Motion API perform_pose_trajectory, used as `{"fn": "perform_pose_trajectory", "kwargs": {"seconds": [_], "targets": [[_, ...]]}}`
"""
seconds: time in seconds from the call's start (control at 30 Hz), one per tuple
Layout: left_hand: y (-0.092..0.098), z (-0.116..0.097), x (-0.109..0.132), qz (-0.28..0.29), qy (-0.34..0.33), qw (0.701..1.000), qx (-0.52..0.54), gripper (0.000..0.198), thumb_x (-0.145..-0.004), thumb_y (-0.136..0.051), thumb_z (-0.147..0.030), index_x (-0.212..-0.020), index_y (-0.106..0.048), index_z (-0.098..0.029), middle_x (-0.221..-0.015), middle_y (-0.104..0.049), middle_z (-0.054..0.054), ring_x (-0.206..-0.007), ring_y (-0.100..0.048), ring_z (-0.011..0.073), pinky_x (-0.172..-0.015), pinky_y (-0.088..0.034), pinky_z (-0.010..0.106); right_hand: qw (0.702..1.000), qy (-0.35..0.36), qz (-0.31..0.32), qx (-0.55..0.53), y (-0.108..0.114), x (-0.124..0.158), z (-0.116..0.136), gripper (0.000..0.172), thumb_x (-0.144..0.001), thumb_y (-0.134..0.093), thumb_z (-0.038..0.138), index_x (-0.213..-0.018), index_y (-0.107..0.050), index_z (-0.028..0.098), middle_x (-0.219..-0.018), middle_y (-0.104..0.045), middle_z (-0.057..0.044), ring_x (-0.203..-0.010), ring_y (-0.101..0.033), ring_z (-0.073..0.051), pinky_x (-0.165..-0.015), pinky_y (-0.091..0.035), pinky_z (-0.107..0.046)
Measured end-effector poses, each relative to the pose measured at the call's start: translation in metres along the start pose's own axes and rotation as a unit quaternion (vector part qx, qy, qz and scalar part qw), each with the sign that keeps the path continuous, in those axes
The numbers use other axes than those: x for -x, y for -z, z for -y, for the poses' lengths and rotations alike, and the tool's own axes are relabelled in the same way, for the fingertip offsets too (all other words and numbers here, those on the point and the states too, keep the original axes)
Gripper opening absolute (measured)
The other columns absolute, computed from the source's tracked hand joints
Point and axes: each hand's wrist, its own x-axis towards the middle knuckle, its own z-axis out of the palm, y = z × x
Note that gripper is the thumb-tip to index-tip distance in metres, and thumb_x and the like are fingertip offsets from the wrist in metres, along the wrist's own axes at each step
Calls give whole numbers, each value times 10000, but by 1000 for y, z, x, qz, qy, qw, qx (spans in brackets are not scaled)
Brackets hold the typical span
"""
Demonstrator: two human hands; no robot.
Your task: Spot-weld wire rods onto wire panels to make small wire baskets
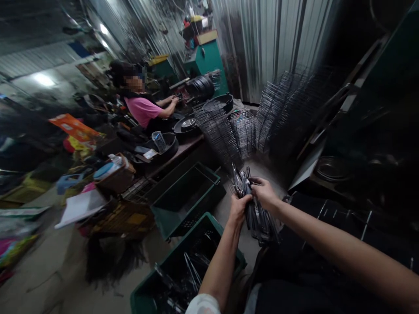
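Observation:
Both of my hands are closed around a bundle of thin dark metal wire pieces [260, 222], held out in front of my lap. My left hand [240, 205] wraps it from the near left side, thumb across the wires. From the right, my right hand [262, 190] grips the upper part with bent fingers. The ends of the wires stick out above and below the hands. Below my left forearm stands a green crate [209, 220] with loose metal pieces [193, 270] in it. What exact kind of part the wires are, I cannot make out.
Another green crate [203, 181] stands beyond. Tall stacks of wire racks [218, 131] rise ahead, with more wire stacks [278, 109] to their right. A co-worker in a pink shirt [144, 109] sits at a bench with dark round pans [170, 146]. A dark machine [369, 131] flanks my right.

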Motion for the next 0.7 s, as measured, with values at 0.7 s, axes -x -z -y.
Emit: {"fn": "perform_pose_trajectory", "kwargs": {"seconds": [0.7], "targets": [[-23,-27,-4,52,-66,994,-73,526,-551,-905,-319,-971,-652,-130,-846,-716,51,-706,-679,165,-659,-553,269,961,-178,155,142,34,50,34,306,-620,-824,212,-855,-636,158,-658,-679,-2,-587,-630,-156,-548,-487,-229]]}}
